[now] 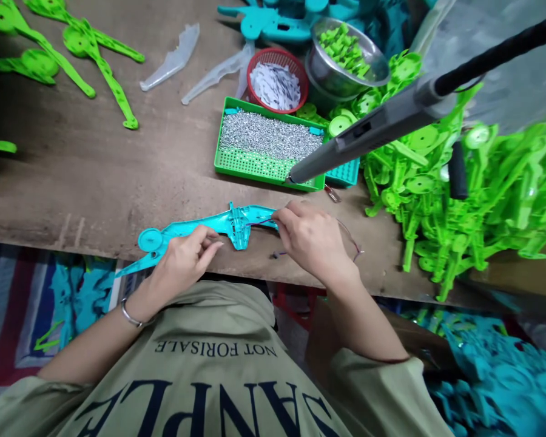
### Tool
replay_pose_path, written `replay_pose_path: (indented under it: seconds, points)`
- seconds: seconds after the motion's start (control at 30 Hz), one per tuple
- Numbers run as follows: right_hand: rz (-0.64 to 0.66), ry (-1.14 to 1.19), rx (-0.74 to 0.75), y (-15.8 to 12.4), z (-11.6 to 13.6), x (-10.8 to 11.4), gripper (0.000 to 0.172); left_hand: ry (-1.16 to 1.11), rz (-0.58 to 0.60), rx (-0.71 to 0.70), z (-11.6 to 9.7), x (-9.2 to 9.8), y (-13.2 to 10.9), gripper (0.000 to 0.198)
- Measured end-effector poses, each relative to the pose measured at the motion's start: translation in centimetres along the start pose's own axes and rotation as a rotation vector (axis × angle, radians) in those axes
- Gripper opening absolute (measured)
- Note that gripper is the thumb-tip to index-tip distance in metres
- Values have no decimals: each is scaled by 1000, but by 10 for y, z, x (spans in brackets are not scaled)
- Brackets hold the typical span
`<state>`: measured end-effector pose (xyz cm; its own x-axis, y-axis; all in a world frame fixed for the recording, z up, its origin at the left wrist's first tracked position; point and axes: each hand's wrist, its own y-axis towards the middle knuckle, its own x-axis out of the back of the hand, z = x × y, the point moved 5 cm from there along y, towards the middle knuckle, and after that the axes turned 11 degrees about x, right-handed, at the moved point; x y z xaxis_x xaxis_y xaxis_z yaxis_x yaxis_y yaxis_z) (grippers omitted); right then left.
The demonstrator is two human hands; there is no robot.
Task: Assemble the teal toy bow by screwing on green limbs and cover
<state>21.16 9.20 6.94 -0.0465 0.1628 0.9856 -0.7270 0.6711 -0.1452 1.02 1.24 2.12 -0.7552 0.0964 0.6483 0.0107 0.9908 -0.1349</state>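
Observation:
A long turquoise plastic shell lies on the table in front of me, its hollow ribbed side up, with a round disc at its left end. My left hand is over its left half, thumb and fingers curled close together; what they pinch, if anything, is hidden. My right hand is closed at the shell's right end and pinches a thin dark wire. That wire runs into the shell's middle section, and a loop of it comes out right of the hand. A small dark piece at a wire end rests below the shell.
A grey electric screwdriver hangs over a green tray of small screws. Behind stand a red basket of white pieces and a metal bowl of green parts. Green plastic shells are heaped at right; more green ones lie far left.

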Motion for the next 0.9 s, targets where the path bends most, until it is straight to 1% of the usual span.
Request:
replay_pose_path:
  seconds: [0.13, 0.23, 0.33, 0.5, 0.6, 0.67, 0.77, 0.83, 0.9]
  points:
    - [15, -1, 3, 3, -1, 1, 28, 4, -21, -1, 1, 3, -5, 4]
    - [6, -19, -2, 5, -1, 4, 28, -4, -12, 0, -2, 3, -5, 5]
    - [33, -18, 3, 8, -1, 4, 29, -12, -4, 13, -3, 1, -3, 6]
    - [94, 101, 10, 20, -6, -7, 29, -29, 4, 45, 2, -3, -1, 8]
    - [119, 222, -12, 26, -10, -17, 26, -58, 18, 55, 2, 0, 3, 8]
    - [128, 274, -23, 28, -12, -22, 24, -44, -24, 22, -1, 5, 6, 8]
    - [139, 307, -28, 26, -12, -28, 24, 28, -86, -69, -6, 10, 12, 7]
    - [126, 332, -27, 23, -11, -30, 25, 80, -67, -114, -7, 7, 16, 9]
    - [102, 360, -29, 21, -9, -32, 24, 120, -46, -124, -6, 3, 19, 9]
